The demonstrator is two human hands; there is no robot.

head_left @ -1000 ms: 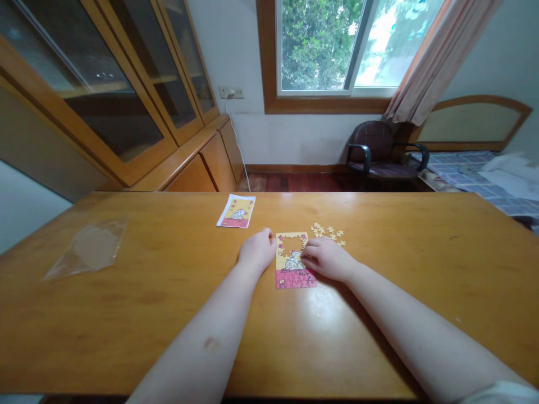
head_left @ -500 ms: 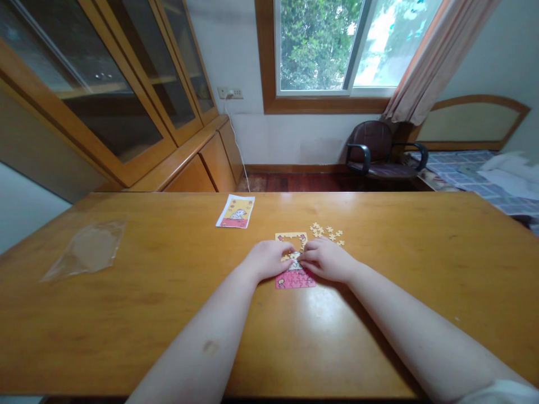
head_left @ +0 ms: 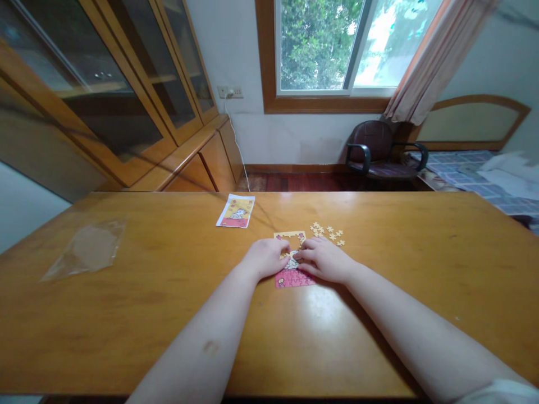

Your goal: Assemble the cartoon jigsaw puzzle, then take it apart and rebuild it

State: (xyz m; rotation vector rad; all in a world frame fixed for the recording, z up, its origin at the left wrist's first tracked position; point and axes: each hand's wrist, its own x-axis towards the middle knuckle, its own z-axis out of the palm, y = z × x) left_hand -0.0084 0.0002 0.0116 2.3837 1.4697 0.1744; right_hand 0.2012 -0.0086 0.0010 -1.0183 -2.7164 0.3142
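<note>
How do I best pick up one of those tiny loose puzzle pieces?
Come down from above with your right hand, the nearer one, and pinch opposite edges of an outer piece. The loose jigsaw pieces lie flat and thin in a small scatter, so their edges are probably the best grip, and outer ones have more room around them.

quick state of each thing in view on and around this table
jigsaw puzzle, partly assembled, gap near top
loose puzzle pieces, scattered beyond the puzzle
picture card, lying flat
plastic bag, lying flat
left hand, on the puzzle
right hand, fingers on the puzzle
glass cabinet doors, shut
curtain, drawn aside
</note>
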